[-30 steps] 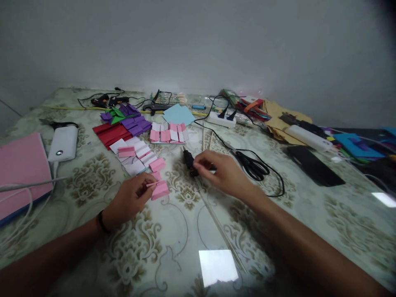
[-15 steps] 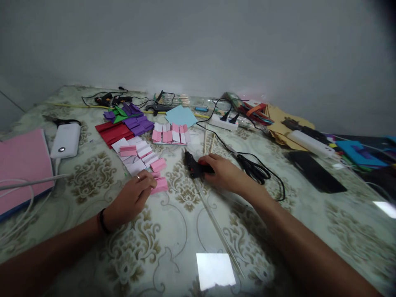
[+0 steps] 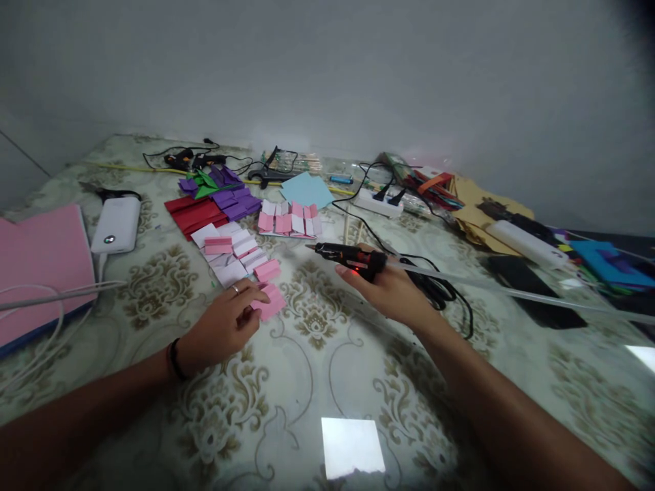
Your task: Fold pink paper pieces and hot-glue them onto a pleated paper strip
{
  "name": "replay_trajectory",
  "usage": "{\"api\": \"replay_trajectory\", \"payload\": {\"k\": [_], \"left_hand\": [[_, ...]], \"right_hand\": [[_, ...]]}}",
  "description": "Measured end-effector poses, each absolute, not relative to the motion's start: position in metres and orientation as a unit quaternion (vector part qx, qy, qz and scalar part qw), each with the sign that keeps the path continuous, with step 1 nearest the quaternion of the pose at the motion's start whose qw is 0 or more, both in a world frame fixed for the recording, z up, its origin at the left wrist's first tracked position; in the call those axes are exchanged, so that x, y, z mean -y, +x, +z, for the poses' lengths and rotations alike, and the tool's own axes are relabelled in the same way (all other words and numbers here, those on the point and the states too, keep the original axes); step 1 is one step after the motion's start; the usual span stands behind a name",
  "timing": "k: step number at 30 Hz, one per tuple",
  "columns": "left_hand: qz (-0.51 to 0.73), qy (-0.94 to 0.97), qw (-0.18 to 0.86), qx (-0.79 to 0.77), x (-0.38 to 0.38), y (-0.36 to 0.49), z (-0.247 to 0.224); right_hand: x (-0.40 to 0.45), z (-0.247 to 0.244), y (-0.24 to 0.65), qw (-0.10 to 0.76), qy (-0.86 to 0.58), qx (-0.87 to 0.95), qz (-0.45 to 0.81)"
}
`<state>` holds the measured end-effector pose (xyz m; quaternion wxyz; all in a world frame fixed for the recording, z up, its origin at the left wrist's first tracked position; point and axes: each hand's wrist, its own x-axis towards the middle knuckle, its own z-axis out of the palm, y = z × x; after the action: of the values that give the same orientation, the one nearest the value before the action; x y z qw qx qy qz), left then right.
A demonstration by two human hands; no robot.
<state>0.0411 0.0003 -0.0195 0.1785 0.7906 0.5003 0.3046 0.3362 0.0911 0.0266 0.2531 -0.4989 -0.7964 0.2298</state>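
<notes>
My right hand (image 3: 391, 290) is wrapped round a black hot glue gun (image 3: 353, 259), lifted off the table with its nozzle towards the left. A small red light glows on the gun, and a long clear glue stick (image 3: 512, 292) sticks out of its back across my forearm. At the left, my left hand (image 3: 220, 324) has its fingers curled at the near edge of a pink folded paper piece (image 3: 273, 300); the thumb side partly hides the contact. Just beyond lie white folded paper strips (image 3: 225, 273) with pink pieces on top.
Behind are a pink-and-white folded strip (image 3: 290, 219), red paper (image 3: 194, 213), purple paper (image 3: 235, 202) and light-blue sheets (image 3: 307, 191). A white power strip (image 3: 379, 203) has black plugs in it. A white power bank (image 3: 117, 225) is left; a black phone (image 3: 532, 290) lies right.
My right hand has raised the glue gun and turned it; its glue stick, earlier pointing towards me, now points right. My left hand remains by the pink paper with its fingers slightly shifted.
</notes>
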Motion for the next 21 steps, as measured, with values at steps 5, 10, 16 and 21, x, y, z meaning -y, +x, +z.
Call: {"api": "replay_trajectory", "payload": {"k": [5,10,16,21], "left_hand": [[0.265,0.782,0.211,-0.523,-0.001,0.041,-0.021],[0.256,0.77,0.238,-0.534,-0.004,0.041,-0.019],[0.265,0.76,0.24,-0.543,-0.003,0.041,-0.016],[0.27,0.758,0.238,-0.544,-0.002,0.041,-0.015]], "right_hand": [[-0.084,0.031,0.329,0.216,-0.403,0.843,0.282],[-0.074,0.03,0.319,0.161,-0.322,0.863,0.355],[-0.065,0.02,0.308,0.181,-0.288,0.836,0.43],[-0.064,0.008,0.303,0.183,-0.304,0.827,0.437]]}}
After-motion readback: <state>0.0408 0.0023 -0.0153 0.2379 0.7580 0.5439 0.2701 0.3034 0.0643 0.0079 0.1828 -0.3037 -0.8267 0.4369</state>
